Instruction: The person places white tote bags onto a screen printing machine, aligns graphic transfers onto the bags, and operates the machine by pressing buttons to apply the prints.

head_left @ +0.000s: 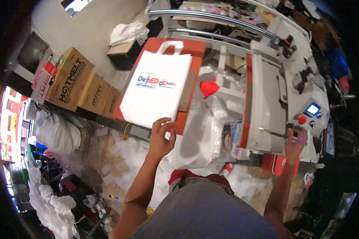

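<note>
A white tote bag (157, 89) with loop handles and a coloured print lies flat on a red-orange press platen (195, 57). At its near right corner is my left hand (162, 137), with bent fingers spread apart and fingertips at the bag's lower edge. My right hand (296, 144) is at the front of the white heat press (263, 107), below its control panel. Its fingers curl at a dark part beside a thin metal rod (272, 132); what they grip is mostly hidden.
A lit screen (313, 108) and red button (302, 119) sit on the panel. Red cloth (209, 87) lies beyond the platen. Cardboard boxes (70, 79) stand left; white bags (128, 33) are stacked behind. A metal rail (211, 18) crosses the back. White material (251, 183) covers the floor.
</note>
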`<state>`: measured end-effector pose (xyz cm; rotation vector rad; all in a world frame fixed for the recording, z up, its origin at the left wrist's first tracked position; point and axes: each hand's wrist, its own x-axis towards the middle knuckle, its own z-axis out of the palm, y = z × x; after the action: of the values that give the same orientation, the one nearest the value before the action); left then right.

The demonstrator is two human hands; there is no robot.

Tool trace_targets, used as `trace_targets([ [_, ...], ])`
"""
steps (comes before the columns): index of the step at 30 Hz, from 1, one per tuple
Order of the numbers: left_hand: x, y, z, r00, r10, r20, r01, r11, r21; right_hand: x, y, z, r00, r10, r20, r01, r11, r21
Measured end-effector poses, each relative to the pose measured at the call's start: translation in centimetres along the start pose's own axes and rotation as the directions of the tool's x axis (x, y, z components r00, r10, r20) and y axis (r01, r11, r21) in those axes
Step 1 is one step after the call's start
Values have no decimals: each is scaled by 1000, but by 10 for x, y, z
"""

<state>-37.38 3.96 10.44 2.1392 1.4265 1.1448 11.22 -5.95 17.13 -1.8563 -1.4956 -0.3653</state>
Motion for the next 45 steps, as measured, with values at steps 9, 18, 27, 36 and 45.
trace_targets([
  [9,76,-132,-38,989,59,134,-57,998,-19,-10,3,21,999,21,-50,-31,976,-214],
  [18,131,-165,-8,939,134,316,-130,991,-35,-16,-2,35,947,138,-291,-237,909,-342],
  [27,165,-180,19,894,267,360,-255,964,-81,-33,-275,268,993,74,93,-99,949,299],
  [36,183,-172,50,839,385,385,-415,910,-5,-39,-288,392,781,552,292,-623,722,299],
  [45,219,-232,5,993,40,111,-53,992,118,-35,-295,383,727,574,377,-679,682,270],
])
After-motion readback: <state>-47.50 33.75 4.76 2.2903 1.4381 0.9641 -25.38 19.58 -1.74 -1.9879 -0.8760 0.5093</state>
